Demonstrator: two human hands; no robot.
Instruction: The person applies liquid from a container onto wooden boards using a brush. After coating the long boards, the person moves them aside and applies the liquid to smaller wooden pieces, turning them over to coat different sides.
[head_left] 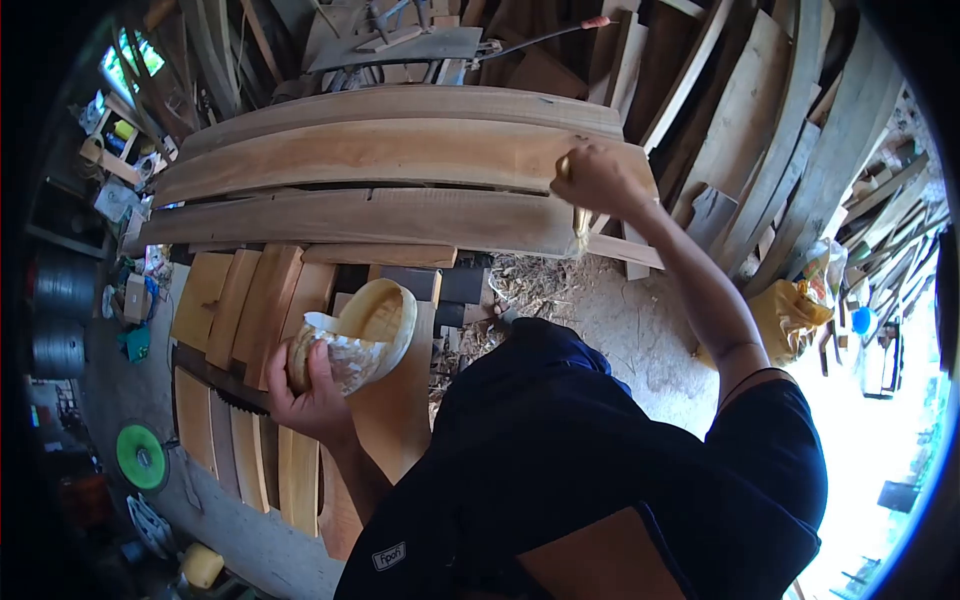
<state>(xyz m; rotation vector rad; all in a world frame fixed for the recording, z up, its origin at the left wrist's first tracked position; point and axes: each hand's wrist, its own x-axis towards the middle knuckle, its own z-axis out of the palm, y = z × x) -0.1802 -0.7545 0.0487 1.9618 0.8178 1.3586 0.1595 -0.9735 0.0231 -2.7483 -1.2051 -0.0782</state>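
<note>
My left hand [318, 392] grips a cut-open plastic container [360, 340], its wide mouth tilted up and its outside streaked with white. My right hand [602, 180] is closed round the handle of a paintbrush [581, 232]. The pale bristles hang at the right end of the nearest long board [380, 218]. Behind it lie a lighter, reddish board [400, 152] and a greyer board [400, 103], side by side. My right forearm reaches over from the right, past the ends of the boards.
Shorter wood pieces [268, 310] lie side by side below the long boards. Tall planks [735, 110] lean at the back right. Wood shavings [540, 290] cover part of the floor. A yellow sack [790, 318] stands right; a green disc [141, 457] is at left.
</note>
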